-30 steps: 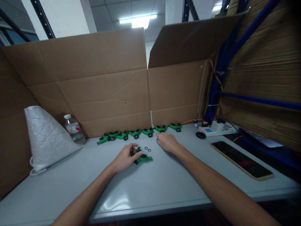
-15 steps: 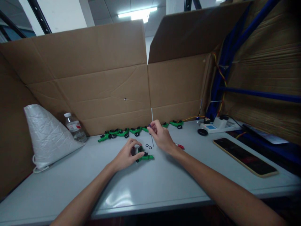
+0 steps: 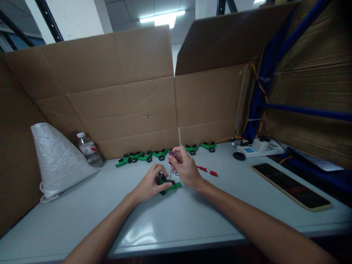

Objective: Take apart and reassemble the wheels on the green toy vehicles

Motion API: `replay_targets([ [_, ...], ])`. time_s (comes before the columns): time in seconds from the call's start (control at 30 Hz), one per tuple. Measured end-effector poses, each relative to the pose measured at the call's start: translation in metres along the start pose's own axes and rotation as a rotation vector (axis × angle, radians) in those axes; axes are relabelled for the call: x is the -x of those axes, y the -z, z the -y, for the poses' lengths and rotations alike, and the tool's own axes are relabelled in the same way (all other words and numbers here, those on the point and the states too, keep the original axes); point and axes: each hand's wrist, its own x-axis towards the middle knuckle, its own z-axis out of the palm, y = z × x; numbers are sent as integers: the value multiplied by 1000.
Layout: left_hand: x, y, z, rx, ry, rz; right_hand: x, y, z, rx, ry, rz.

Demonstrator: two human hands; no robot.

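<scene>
Silvery-white bag [image 3: 59, 161] at the left, clear bottle [image 3: 90, 151] with white cap just beside it, brown cardboard panels [image 3: 121, 99] behind, lit ceiling lamp [image 3: 162, 17] above, blue metal frame [image 3: 297, 35] at right, white power strip [image 3: 271, 148] near a black disc [image 3: 239, 156], dark-screened phone [image 3: 290, 187] lying flat

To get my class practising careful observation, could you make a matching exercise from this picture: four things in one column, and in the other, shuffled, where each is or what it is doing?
Things
1. Left hand
2. Right hand
3. Bottle
4. Phone

Places or states
A. Beside the silvery bag
B. Gripping a slim tool
C. On the table, in front of the power strip
D. Holding a green toy vehicle

Right pairs: 1-D, 2-B, 3-A, 4-C
</scene>
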Motion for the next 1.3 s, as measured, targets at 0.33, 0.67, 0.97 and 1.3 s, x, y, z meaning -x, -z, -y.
replay_targets([
  [0.33,-4,-1,1,-44,-89,19,3,-4,1,8,-6,89],
  [0.67,-2,-2,0,-8,-42,1,5,-2,8,123,35,83],
  [0.97,-1,-2,0,-52,-59,4,8,-5,7,206,94,64],
  [1.3,-1,-1,-1,-52,-85,11,6,-9,10,126,51,24],
])
